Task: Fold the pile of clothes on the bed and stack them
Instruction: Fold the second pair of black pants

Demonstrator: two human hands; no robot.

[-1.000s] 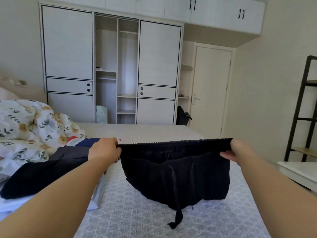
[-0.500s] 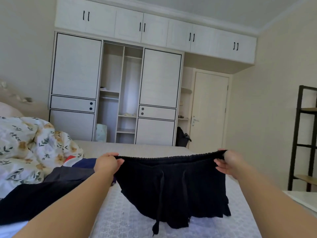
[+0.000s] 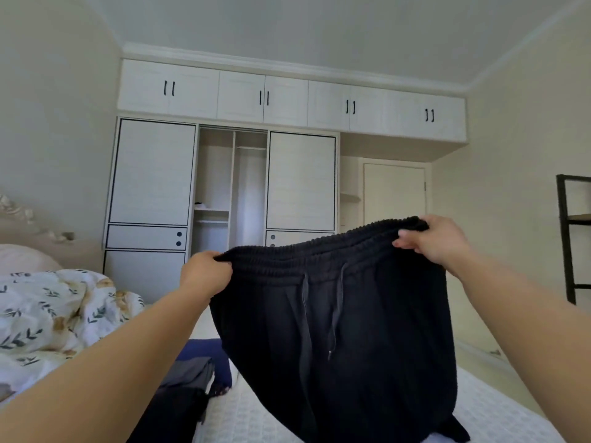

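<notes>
- Left hand (image 3: 204,272): grip curled round the left end of the waistband of the black shorts (image 3: 339,340).
- Right hand (image 3: 436,239): grip pinching the right end of the waistband, held higher than the left, so the band slopes.
- Shorts hang in the air above the bed (image 3: 256,414), drawstrings (image 3: 335,311) dangling at the front.
- Dark clothes (image 3: 188,378) lie on the bed under the left arm.
- Floral duvet (image 3: 54,314) bunched at left; white wardrobe (image 3: 224,187) behind.
</notes>
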